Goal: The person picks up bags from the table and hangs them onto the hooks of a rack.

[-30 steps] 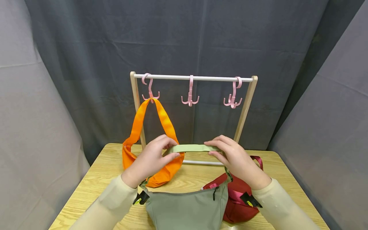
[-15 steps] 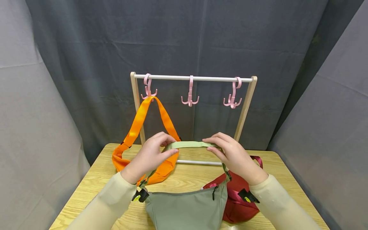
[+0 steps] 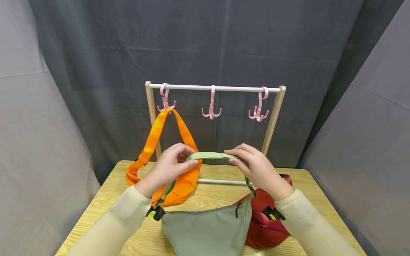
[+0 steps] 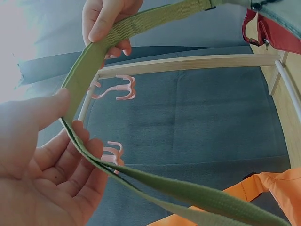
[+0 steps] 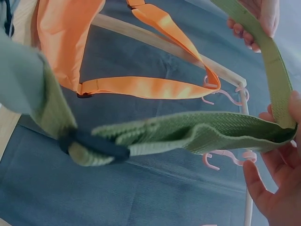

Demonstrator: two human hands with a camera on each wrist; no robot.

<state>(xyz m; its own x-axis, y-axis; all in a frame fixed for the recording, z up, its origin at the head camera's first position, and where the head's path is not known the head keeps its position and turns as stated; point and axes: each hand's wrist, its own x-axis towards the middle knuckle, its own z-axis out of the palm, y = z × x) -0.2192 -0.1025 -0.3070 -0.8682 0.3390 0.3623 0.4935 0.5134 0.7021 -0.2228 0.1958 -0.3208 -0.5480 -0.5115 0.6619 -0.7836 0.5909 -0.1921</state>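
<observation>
A grey-green shoulder bag point(image 3: 206, 231) hangs below my two hands, its light green strap point(image 3: 209, 155) stretched between them. My left hand point(image 3: 169, 167) pinches the strap's left part between thumb and fingers. At the other end my right hand point(image 3: 256, 167) pinches it the same way. In the left wrist view the strap point(image 4: 141, 23) runs from one hand to the other and folds back doubled past the fingers. A black buckle point(image 5: 94, 143) on the strap shows in the right wrist view. An orange bag point(image 3: 179, 188) hangs by its strap from the left pink hook point(image 3: 166, 103), behind my left hand.
Ahead stands a rack with a white top bar point(image 3: 192, 86) and wooden posts point(image 3: 273, 121). A middle pink hook point(image 3: 211, 106) and a right pink hook point(image 3: 259, 108) hang from it. A red bag point(image 3: 266, 227) lies on the wooden table point(image 3: 320, 206), partly behind the grey-green bag.
Both hands have risen slightly with the green strap, which now bows gently. The orange bag swung left on its hook, which turned, and then nearly settled.
</observation>
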